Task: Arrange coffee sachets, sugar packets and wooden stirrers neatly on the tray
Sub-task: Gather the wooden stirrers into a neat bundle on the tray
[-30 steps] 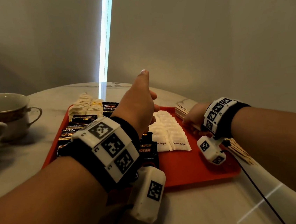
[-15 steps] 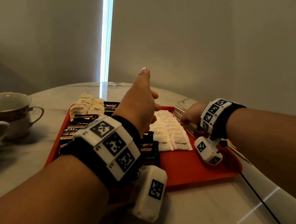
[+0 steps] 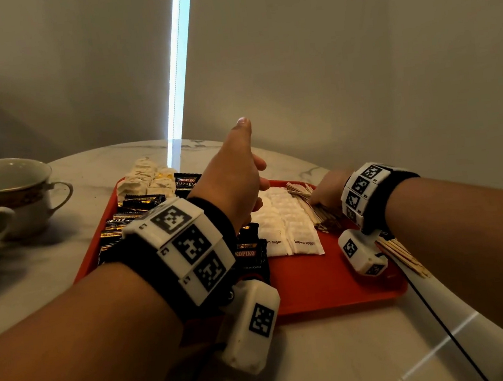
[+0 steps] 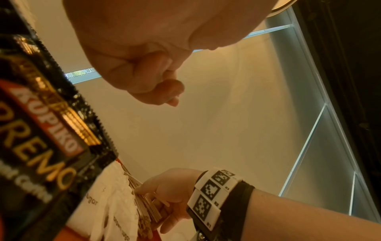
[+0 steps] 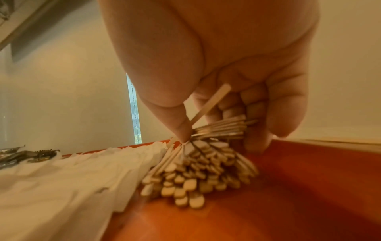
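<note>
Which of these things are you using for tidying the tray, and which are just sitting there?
For the job:
- red tray
- black coffee sachets
- white brown-sugar packets
- pale packets at the tray's far corner
- wooden stirrers, gripped by the right hand

Just sitting there:
- two teacups on the table, left of the tray
- left hand, thumb up, holding nothing

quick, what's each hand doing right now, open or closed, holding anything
Left hand: fingers curled, thumb up, holding nothing.
Right hand: grips the bundle of wooden stirrers on the tray.
</note>
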`<state>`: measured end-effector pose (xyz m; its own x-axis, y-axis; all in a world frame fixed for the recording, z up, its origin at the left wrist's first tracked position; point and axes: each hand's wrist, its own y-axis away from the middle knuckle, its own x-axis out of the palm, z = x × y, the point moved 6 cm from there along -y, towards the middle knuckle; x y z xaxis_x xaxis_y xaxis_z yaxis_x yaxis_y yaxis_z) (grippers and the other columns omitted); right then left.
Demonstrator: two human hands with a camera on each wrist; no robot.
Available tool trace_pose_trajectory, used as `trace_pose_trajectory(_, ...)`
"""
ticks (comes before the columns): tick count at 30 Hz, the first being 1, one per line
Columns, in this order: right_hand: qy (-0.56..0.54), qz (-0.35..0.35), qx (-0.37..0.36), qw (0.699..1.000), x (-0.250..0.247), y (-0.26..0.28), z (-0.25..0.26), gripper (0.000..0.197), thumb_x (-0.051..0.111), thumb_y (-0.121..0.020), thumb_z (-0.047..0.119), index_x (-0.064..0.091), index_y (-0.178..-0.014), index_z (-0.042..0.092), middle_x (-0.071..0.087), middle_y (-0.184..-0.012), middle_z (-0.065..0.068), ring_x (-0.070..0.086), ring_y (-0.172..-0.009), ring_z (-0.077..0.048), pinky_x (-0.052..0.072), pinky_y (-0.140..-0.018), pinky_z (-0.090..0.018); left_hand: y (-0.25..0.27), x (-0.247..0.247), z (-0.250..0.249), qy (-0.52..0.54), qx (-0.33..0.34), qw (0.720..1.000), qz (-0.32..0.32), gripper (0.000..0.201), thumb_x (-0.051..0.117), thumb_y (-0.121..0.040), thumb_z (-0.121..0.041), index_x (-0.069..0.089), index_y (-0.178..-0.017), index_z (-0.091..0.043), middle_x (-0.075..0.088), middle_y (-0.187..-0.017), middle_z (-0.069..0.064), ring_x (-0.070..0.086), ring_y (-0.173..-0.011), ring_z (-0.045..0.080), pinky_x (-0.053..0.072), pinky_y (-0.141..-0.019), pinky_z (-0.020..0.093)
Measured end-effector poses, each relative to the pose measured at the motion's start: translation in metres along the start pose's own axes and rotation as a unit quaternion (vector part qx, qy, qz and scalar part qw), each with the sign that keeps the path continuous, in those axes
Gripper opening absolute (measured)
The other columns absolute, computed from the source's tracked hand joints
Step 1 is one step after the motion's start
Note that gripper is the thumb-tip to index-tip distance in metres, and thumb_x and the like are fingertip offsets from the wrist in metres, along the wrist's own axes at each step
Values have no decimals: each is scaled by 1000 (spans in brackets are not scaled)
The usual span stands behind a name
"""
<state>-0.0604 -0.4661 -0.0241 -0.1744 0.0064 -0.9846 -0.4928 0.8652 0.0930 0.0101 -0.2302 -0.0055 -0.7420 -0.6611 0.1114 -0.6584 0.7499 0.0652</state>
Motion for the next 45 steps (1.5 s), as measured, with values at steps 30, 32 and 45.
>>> trace_pose_trajectory(30,71,-34,-82,994,-3,-1,9,28,53,-96,19,68,-118,11,70,-114,-7,67,-102,-23,56,-86,-32,1,-1,0,-3,6,1000,-5,71,23,-99,-70,61,-100,-10,61,-86,11,50,-72,23,34,-57,33)
trace_pose_trajectory(32,50,-37,-83,995,-5,0,5,25,52,-96,18,67,-116,10,70,-113,-8,67,-102,-25,56,-86,-33,1,-1,1,-2,3,1000,-6,71,23,-98,-70,61,-99,-10,61,-85,10,50,-71,23,34,-58,33)
trace_pose_trajectory(45,47,-13,-118,992,3,0,12,30,59,-95,27,72,-122,20,70,-121,1,63,-106,-19,46,-82,-27,3,1,-2,-15,6,1000,-3,71,21,-98,-71,60,-101,-11,61,-89,10,51,-74,22,36,-59,33)
